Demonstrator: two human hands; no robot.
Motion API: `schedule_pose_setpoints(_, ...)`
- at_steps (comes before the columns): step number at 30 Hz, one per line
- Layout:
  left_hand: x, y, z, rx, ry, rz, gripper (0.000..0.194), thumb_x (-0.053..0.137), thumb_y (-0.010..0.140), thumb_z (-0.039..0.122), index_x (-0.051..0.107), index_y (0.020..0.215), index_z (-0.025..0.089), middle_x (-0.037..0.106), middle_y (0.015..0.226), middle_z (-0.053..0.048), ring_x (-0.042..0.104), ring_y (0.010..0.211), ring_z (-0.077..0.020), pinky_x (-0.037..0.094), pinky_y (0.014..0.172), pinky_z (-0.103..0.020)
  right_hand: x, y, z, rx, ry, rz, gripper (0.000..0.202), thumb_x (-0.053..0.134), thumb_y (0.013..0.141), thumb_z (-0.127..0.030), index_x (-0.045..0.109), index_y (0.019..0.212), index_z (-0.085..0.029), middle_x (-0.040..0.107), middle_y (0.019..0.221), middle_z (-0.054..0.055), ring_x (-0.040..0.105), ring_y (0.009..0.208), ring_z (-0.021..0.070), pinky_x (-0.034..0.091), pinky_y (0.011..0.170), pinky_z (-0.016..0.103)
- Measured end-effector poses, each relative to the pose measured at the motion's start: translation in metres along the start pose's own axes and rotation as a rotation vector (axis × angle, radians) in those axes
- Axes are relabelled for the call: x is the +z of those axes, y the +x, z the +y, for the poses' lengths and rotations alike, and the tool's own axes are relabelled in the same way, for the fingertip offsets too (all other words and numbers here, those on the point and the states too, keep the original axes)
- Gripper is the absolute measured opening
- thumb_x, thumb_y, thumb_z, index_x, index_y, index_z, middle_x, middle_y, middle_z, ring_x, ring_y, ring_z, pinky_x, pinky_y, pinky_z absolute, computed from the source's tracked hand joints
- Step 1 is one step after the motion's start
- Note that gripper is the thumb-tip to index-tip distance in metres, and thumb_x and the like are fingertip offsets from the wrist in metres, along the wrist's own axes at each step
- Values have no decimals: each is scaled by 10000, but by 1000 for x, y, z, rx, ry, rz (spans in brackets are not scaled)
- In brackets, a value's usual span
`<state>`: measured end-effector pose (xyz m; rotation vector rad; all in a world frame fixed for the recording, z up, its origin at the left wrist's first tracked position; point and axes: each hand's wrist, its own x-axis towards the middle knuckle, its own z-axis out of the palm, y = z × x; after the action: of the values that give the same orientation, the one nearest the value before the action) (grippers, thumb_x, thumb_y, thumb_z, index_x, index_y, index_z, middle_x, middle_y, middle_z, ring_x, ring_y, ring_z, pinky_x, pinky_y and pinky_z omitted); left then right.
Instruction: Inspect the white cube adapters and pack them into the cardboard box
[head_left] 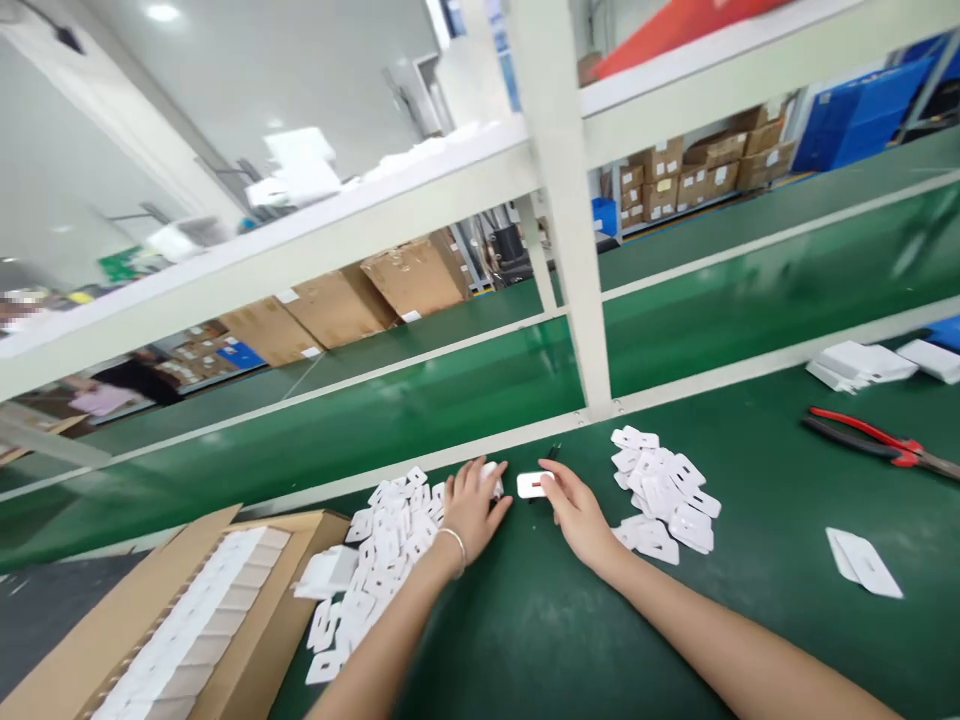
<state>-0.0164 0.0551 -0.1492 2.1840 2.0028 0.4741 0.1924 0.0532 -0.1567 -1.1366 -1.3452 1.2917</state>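
Note:
My right hand (579, 510) pinches a small white plastic plate (528, 486) with rounded corners and a reddish mark in its slot. My left hand (471, 512), with a bracelet at the wrist, has its fingers curved around a small white plastic piece (489, 478), partly hidden by them. Beside and under that hand spreads a pile of white slotted plates (386, 545). A second, smaller heap of white plates (660, 485) lies right of my right hand. Just behind the held plate is a thin dark tool (553, 452), mostly covered.
An open cardboard box (300, 590) with rows of white parts stands at left. At right lie red-and-black pliers (904, 452), two loose white plates (862, 562) and white housings (862, 365). A white shelf post (585, 330) rises from the green table's (540, 630) back edge.

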Motion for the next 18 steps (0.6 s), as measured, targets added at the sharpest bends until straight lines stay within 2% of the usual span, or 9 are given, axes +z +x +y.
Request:
schedule_pose_setpoints(2,2,-24,15,4,-140,148,448,485,1030,340,555,1468,274,488,1517,-146,365,1468,-361,230,1220,-627,-2,-2,-2,-52,2,-20,576,511,968,-610,630,1350,-195,694,929,66,577,629,173,521,594,319)
schedule_pose_setpoints(4,1,-39,29,52,-365,233,458,375,1079,361,504,1501,242,514,1470,-159,434,1412,-313,310,1202,-560,-3,-6,-4,-125,-23,-58,545,521,975,-613,656,1323,-216,694,973,75,595,652,172,546,603,313)
schedule_pose_setpoints(8,-2,-50,45,265,-743,180,490,294,1106,424,491,1507,224,602,1409,-150,575,1282,-264,435,1128,-465,-5,-10,-6,-271,-151,-141,457,538,992,-577,675,1301,-270,696,1108,91,669,788,194,590,658,290)
schedule_pose_setpoints(13,-6,-52,44,350,-833,232,486,381,1070,441,621,1361,134,712,1229,-166,671,1107,-267,523,1010,-412,-9,-8,-5,-310,-255,-196,445,565,971,-586,691,1260,-272,725,1231,105,743,925,236,621,650,252)
schedule_pose_setpoints(15,-8,-51,43,365,-840,247,459,386,1057,408,666,1305,143,731,1182,-149,685,1065,-252,535,991,-381,-14,-5,-3,-314,-317,-250,426,568,972,-575,698,1244,-274,751,1205,90,756,937,245,629,654,244)
schedule_pose_setpoints(18,-8,-50,42,373,-830,208,423,414,1023,344,686,1296,171,738,1172,-120,689,1029,-229,540,980,-344,-24,4,4,-354,-377,-310,433,532,985,-586,732,1192,-262,788,1121,75,771,934,259,649,717,268)
